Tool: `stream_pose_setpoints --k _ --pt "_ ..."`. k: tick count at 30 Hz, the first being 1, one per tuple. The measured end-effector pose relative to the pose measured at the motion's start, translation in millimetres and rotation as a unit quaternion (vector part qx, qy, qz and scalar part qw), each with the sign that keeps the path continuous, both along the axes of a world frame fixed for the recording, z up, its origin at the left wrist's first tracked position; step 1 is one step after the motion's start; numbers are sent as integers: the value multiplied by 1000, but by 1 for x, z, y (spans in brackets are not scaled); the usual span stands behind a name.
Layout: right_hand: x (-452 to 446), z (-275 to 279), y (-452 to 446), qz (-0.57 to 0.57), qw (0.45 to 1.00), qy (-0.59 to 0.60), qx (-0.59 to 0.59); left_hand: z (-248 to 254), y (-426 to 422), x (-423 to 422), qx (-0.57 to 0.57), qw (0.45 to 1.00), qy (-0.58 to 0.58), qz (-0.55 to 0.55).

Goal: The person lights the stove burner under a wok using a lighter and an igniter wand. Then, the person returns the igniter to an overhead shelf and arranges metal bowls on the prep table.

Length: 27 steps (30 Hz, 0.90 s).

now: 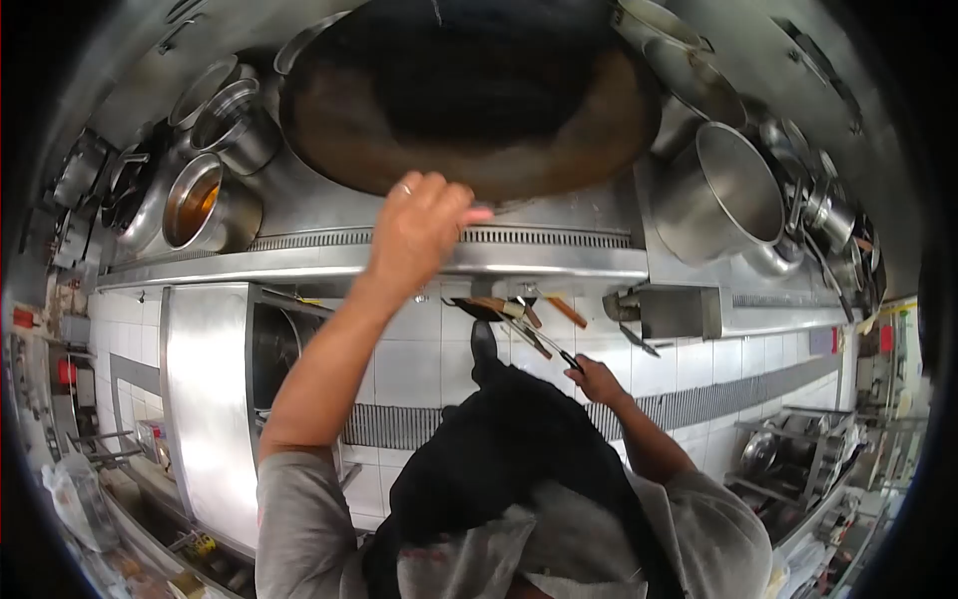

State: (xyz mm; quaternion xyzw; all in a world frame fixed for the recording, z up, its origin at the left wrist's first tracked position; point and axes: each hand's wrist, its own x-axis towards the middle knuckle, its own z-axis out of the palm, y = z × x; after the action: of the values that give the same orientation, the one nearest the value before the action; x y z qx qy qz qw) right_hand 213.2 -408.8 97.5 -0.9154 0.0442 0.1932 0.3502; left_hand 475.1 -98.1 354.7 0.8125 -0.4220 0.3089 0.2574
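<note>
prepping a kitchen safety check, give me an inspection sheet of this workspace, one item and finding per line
Surface: shiny silver metal counter, slotted strip along its front
Job's things: large round dark metal wok at the counter; slim black-handled tool, far end unclear
Clutter: tall open silver metal pot right of the wok; silver metal pot with orange contents left of it
Hands: left hand at the wok's near rim, grip unclear; right hand closed on the tool's handle
Cables: nothing seen
Surroundings: white tiled floor, grey grated strip across it
</note>
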Motion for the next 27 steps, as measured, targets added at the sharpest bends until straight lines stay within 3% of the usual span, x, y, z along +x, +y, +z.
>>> stream_pose_setpoints --k 9,12,16,19,20,22,24,27 --pt "-14 -7 19 17 999 -29 34 80 -14 50 -65 994 -91 -6" --pt "-7 -5 24 26 997 -66 39 123 -22 42 -59 997 -51 -13" --pt "4 7 32 2 994 -94 49 143 -27 54 -51 997 -54 -31" --pt "14 17 36 -7 998 -20 59 149 -30 56 -49 999 -16 -2" --pt "18 12 38 18 998 -35 54 153 -30 54 -48 999 12 14" --pt "28 -26 41 78 991 -90 64 150 -29 59 -61 998 -19 -9" --pt "48 -29 61 147 983 -100 44 152 -28 67 -59 996 -59 -29" --pt "84 -59 103 185 974 -118 56 157 -28 67 -59 998 -7 -7"
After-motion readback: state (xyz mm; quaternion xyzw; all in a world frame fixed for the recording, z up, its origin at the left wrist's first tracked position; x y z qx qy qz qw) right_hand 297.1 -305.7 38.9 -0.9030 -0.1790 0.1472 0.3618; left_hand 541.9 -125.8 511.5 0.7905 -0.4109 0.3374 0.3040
